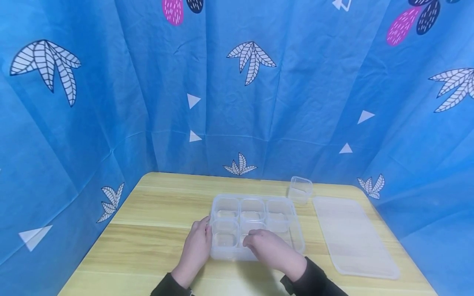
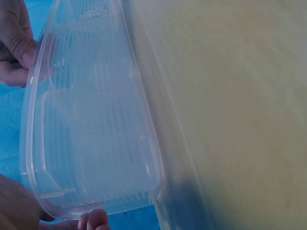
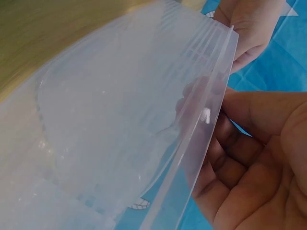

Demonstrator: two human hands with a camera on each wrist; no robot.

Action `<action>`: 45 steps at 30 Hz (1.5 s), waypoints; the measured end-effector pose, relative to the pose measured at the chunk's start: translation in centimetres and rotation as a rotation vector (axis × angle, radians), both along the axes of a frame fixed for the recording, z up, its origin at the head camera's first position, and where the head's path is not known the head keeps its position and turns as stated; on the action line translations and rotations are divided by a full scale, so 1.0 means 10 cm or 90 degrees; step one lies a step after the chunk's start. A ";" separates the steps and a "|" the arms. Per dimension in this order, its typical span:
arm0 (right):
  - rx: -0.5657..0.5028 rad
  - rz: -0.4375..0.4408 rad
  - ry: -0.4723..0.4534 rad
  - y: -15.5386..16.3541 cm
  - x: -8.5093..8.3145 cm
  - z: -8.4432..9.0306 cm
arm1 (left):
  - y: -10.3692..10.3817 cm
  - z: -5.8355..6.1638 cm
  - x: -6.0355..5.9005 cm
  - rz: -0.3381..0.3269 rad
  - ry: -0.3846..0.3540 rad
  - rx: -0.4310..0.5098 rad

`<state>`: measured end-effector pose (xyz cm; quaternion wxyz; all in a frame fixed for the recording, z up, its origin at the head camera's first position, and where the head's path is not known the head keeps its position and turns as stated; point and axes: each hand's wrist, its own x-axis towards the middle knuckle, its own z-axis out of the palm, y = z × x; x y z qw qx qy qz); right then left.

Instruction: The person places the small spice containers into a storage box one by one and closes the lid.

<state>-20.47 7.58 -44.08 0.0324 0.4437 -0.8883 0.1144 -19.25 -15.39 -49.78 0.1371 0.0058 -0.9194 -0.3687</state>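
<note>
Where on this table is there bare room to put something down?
Bare wood lies left of the clear tray, out to the table edge, and in a strip behind it. The right side is crowded: small cup, flat lid. Left hand and right hand occupy the front.

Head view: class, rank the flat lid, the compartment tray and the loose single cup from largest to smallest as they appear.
1. Flat lid, though the compartment tray looks close in size.
2. Compartment tray, partly covered by both hands.
3. Loose single cup, clearly smallest.
</note>
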 end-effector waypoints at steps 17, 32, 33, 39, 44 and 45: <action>-0.027 -0.009 -0.037 0.04 -0.02 0.05 | 0.00 0.02 0.01 0.000 0.001 0.005; -0.060 -0.018 0.001 0.20 -0.08 0.22 | 0.00 0.03 0.01 -0.002 0.012 0.000; -0.061 -0.021 0.005 0.22 -0.09 0.23 | 0.00 0.03 0.01 0.001 0.007 0.001; -0.081 -0.026 0.056 0.33 -0.14 0.32 | 0.00 0.03 0.01 -0.001 0.009 0.005; -0.092 -0.041 0.065 0.42 -0.17 0.38 | 0.00 0.05 0.03 -0.007 0.016 0.005; -0.092 -0.046 0.066 0.44 -0.18 0.39 | 0.00 0.06 0.03 -0.007 0.013 0.005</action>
